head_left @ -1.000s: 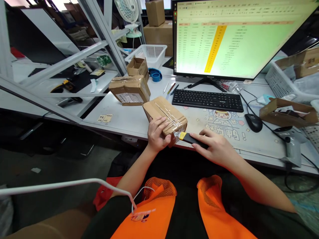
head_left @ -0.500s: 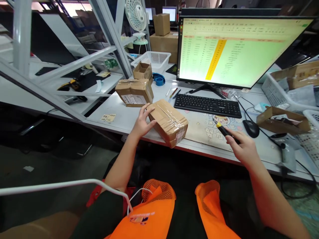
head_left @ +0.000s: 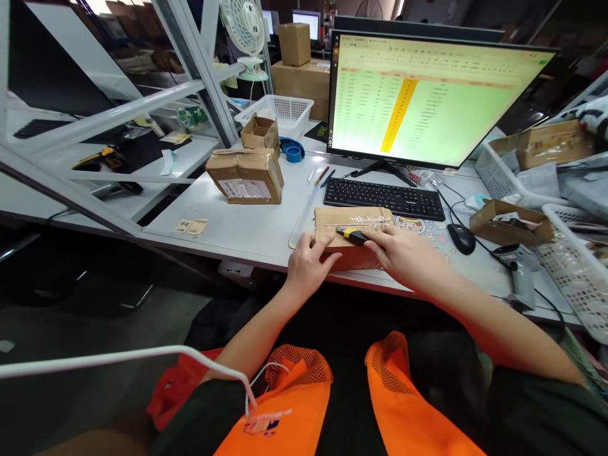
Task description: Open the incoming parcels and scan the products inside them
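A taped cardboard box (head_left: 354, 216) lies at the desk's front edge, its long side facing me. My left hand (head_left: 306, 265) grips its near left corner, fingers on the top and thumb against the front. In my right hand (head_left: 403, 252) is a black and yellow utility knife (head_left: 355, 237), pointing left across the top of the box by the clear tape. Whether the blade touches or cuts the tape, I cannot tell. A second taped box (head_left: 247, 177) with a white label stands to the left, and a small open carton (head_left: 260, 132) sits behind it.
Behind the box are a black keyboard (head_left: 380, 197) and a monitor (head_left: 427, 95). To the right lie a mouse (head_left: 460, 239), an open carton (head_left: 513, 223), a scanner (head_left: 522, 278) and white baskets (head_left: 570, 253). Pens (head_left: 321, 176) and blue tape (head_left: 292, 151) are farther back. A metal frame (head_left: 190, 69) rises left.
The box has turned to lie lengthwise across me and shifted right. My right hand has brought the knife left, from over the desk mat onto the box top. My left hand has moved with the box.
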`<action>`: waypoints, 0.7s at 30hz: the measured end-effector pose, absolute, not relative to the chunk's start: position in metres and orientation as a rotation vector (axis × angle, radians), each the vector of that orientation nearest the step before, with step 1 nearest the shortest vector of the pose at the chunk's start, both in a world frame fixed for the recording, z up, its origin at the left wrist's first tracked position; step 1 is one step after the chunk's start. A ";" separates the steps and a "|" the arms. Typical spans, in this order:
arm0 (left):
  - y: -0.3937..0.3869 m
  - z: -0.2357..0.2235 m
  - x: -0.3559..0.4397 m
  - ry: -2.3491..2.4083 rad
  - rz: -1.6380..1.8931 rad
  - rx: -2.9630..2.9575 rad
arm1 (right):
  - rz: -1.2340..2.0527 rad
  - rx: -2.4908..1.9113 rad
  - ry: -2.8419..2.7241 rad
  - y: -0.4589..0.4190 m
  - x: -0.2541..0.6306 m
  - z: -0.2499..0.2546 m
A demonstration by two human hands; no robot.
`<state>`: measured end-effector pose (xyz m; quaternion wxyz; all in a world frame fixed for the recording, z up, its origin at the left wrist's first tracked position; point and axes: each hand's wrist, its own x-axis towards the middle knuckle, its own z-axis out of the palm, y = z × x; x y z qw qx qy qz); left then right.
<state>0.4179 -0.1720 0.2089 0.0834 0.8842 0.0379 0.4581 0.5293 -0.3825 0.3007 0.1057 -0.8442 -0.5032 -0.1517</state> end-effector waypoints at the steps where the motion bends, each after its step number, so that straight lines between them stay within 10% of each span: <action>1: -0.170 0.208 0.419 0.110 1.382 2.631 | -0.408 -2.529 -1.464 -0.378 0.527 0.304; 12: -0.160 0.269 0.417 0.071 1.023 2.846 | -0.076 -3.069 -0.505 -0.526 0.608 0.259; 21: -0.146 0.368 0.527 -0.293 -0.359 3.243 | -0.220 -2.230 -0.651 -0.425 0.605 0.195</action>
